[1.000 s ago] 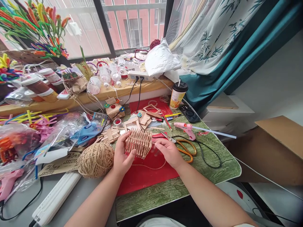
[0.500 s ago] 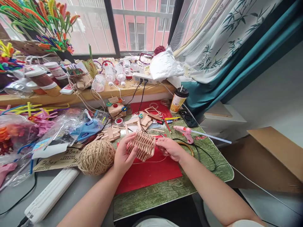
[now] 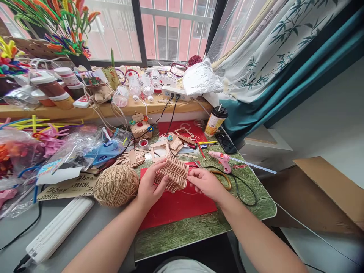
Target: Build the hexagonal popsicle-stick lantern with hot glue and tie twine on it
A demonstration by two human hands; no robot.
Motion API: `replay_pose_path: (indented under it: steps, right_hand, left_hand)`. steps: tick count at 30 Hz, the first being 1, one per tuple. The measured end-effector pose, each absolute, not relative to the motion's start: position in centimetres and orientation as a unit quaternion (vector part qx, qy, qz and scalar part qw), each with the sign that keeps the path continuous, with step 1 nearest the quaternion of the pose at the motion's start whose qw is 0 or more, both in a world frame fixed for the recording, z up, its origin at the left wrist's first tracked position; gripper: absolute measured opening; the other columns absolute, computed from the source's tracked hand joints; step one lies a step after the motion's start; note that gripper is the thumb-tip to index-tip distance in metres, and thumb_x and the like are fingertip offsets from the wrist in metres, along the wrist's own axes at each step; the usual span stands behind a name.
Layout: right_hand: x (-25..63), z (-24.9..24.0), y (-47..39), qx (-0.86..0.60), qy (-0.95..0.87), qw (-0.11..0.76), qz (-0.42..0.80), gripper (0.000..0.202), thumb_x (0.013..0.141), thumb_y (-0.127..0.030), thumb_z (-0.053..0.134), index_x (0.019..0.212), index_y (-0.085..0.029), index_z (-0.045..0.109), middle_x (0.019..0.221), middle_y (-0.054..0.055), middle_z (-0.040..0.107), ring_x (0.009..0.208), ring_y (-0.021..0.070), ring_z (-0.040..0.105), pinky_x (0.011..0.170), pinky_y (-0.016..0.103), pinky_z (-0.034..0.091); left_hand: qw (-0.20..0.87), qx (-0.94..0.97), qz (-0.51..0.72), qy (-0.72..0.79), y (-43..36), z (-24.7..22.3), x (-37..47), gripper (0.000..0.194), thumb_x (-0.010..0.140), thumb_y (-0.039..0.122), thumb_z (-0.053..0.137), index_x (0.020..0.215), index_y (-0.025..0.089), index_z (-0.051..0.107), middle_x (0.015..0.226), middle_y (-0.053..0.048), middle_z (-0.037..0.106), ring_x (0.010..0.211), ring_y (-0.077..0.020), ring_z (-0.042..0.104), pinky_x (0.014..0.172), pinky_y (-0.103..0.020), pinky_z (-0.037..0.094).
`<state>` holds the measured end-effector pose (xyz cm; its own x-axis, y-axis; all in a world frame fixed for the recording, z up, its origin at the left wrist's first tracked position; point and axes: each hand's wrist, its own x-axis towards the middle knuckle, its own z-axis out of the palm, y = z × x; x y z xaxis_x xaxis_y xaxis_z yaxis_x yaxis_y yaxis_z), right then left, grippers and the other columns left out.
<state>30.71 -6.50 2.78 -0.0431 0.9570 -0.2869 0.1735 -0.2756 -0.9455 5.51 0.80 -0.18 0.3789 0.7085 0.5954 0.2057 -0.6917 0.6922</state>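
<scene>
In my left hand (image 3: 152,184) is a small craft-stick piece (image 3: 176,170), its slats in close wavy rows with gaps between them, held tilted over a red sheet (image 3: 179,212). The fingers wrap its left side, the thumb lying across the front. My right hand (image 3: 203,182) is closed in a pinch at the piece's right edge; what sits between the fingertips is hidden. A thin pale strand runs below the piece, near the right hand. Beside my left wrist rests a ball of jute twine (image 3: 116,185).
A pink glue gun (image 3: 222,161) with a clear stick, scissors (image 3: 196,163) and a black cable lie right. Behind are loose craft sticks (image 3: 133,157), a lidded cup (image 3: 216,121) and a phone (image 3: 225,142). A white power strip (image 3: 59,229) and plastic bags fill the left.
The view has shifted slightly. Both hands stay at the craft-stick piece, which has turned a little; the right fingers remain pinched at its right edge.
</scene>
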Motion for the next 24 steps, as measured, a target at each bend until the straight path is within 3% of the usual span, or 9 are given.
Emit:
replay_pose_path:
  steps: [4, 9, 12, 24]
  right_hand:
    - [29.2, 1.0, -6.5, -0.552, -0.422, 0.433, 0.574, 0.037, 0.088, -0.058, 0.076, 0.086, -0.021, 0.066, 0.059, -0.004, 0.062, 0.051, 0.0133, 0.059, 0.047, 0.023, 0.046]
    - [27.6, -0.2, -5.8, -0.504, -0.37, 0.521, 0.581, 0.041, 0.085, -0.061, 0.08, 0.084, -0.02, 0.07, 0.07, -0.001, 0.07, 0.055, 0.0134, 0.064, 0.046, 0.023, 0.05]
    - [27.1, -0.6, -5.6, -0.488, -0.346, 0.551, 0.582, 0.04, 0.084, -0.059, 0.082, 0.083, -0.02, 0.071, 0.076, 0.0, 0.073, 0.06, 0.0146, 0.067, 0.048, 0.023, 0.053]
    - [27.3, -1.9, -6.3, -0.465, -0.387, 0.575, 0.551, 0.033, 0.092, -0.052, 0.078, 0.081, -0.022, 0.071, 0.082, 0.002, 0.073, 0.07, 0.0177, 0.07, 0.058, 0.028, 0.058]
  left_hand:
    - [0.252, 0.782, 0.474, 0.318, 0.8, 0.0, 5.3, 0.046, 0.107, 0.031, 0.064, 0.152, 0.025, 0.057, 0.157, -0.014, 0.065, 0.148, -0.0311, 0.063, 0.124, -0.056, 0.052]
    - [0.174, 0.805, 0.438, 0.36, 0.8, 0.9, 5.0, 0.079, 0.088, 0.049, 0.087, 0.156, 0.025, 0.054, 0.156, -0.016, 0.061, 0.146, -0.0373, 0.06, 0.122, -0.057, 0.053]
    - [0.141, 0.815, 0.418, 0.375, 0.6, 1.4, 5.0, 0.091, 0.083, 0.054, 0.091, 0.159, 0.024, 0.051, 0.15, -0.017, 0.063, 0.141, -0.0376, 0.063, 0.121, -0.056, 0.055]
    - [0.115, 0.832, 0.383, 0.385, 0.8, 1.8, 5.0, 0.097, 0.085, 0.057, 0.089, 0.165, 0.025, 0.044, 0.157, -0.017, 0.06, 0.147, -0.0391, 0.06, 0.124, -0.058, 0.051]
